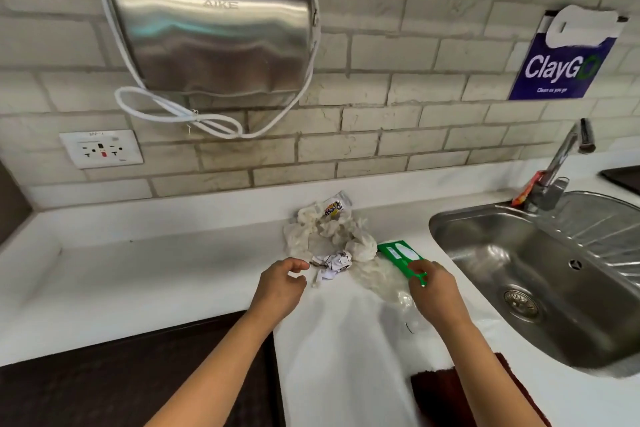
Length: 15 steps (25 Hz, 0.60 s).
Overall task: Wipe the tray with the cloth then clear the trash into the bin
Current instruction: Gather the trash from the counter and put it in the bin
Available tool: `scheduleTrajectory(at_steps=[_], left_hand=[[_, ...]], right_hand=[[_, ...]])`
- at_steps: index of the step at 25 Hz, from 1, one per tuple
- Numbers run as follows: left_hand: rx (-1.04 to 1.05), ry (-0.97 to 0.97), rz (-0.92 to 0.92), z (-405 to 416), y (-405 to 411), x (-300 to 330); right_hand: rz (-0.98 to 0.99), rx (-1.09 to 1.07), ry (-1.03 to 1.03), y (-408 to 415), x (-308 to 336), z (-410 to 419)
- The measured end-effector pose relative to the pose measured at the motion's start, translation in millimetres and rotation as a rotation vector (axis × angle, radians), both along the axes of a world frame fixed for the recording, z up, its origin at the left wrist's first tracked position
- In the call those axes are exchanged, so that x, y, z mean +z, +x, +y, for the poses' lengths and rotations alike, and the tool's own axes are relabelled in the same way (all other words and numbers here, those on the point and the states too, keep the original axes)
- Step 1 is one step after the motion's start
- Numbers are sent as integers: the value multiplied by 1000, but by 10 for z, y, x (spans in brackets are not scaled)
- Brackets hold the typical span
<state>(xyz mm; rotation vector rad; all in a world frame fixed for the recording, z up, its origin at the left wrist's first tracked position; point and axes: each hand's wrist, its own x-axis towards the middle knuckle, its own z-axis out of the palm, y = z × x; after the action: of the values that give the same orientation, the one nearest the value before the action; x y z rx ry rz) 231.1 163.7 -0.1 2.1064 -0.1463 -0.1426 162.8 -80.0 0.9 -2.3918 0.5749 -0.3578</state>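
The trash lies in a loose heap on the white desk (173,263), between the wall and the person, just left of the sink (540,274). It is all light stuff: a crumpled paper ball (332,262), soft wadded tissues (329,229) ringed around it, a small printed wrapper (334,208) at the back, thin clear plastic film (398,291) at the front, and a flat green carton (398,253) on the right. The carton looks stiff enough to lift by one edge; the tissues and film will likely squash and slip, so they are best gathered in a bunch rather than picked singly.

The right hand (433,284) pinches the near end of the green carton. The left hand (282,281) hovers loosely curled beside the paper ball, holding nothing. A dark red cloth (450,395) lies at the desk's near edge. No tray or bin is visible.
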Motion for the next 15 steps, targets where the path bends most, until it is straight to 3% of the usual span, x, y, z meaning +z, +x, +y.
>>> scheduleTrajectory(at_steps=[5,9,15], left_hand=[[-253,291,-206,-490,366,-277],[-356,526,-267,-776,595,-457],[-299,482,-231,-793,811,-588]], right_hand=[[170,-3,-45,493,-244,-359],[385,42,-100,752,-421,-476],[491,110,-199,836,-409,-498]])
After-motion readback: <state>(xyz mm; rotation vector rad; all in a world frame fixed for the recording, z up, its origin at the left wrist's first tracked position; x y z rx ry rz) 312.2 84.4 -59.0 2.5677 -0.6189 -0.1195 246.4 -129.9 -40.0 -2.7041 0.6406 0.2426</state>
